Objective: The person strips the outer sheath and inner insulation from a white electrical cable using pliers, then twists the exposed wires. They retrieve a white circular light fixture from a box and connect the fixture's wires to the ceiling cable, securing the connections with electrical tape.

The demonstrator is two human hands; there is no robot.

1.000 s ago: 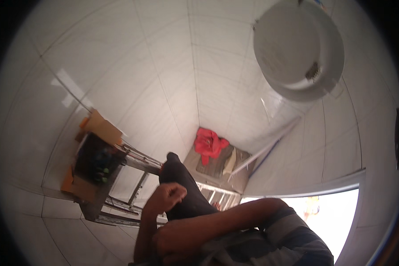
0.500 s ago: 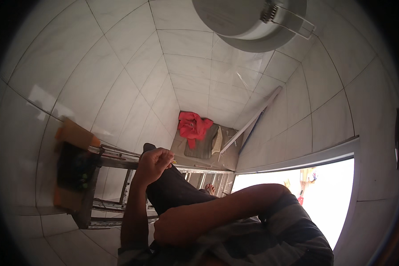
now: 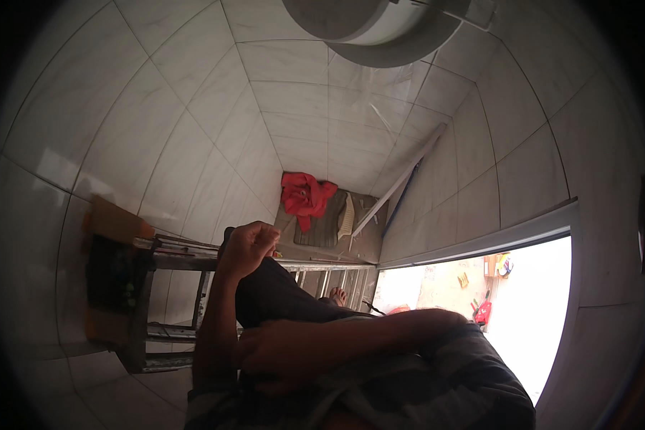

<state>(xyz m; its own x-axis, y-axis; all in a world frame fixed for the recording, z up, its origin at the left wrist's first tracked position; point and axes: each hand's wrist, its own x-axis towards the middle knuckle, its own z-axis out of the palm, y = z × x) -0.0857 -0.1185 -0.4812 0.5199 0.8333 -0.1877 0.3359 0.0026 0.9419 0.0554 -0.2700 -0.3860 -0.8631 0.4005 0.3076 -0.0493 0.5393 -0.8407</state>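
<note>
My left hand [image 3: 252, 249] is raised above my dark-trousered knee [image 3: 272, 287], its fingers curled closed. A tiny coloured bit [image 3: 277, 254] shows at its fingertips, too small to name. My right forearm crosses my lap from the right. The right hand [image 3: 269, 355] rests in shadow against my left forearm, its fingers hidden. Overhead, at the upper edge, hangs a round recessed ceiling light [image 3: 380, 36] with a wire spring clip, apart from both hands.
A worn metal ladder [image 3: 168, 333] stands at the left, beside an orange-and-black object [image 3: 118, 276]. On the floor below lie a red cloth [image 3: 307, 197] and a dark mat [image 3: 319, 228]. A long pale strip [image 3: 401, 185] leans against the tiled wall. A bright doorway [image 3: 527, 308] is at the right.
The view has shifted slightly, so the light sits farther up and left, and more shows through the doorway. My left hand stays closed; the right hand has darkened in shadow.
</note>
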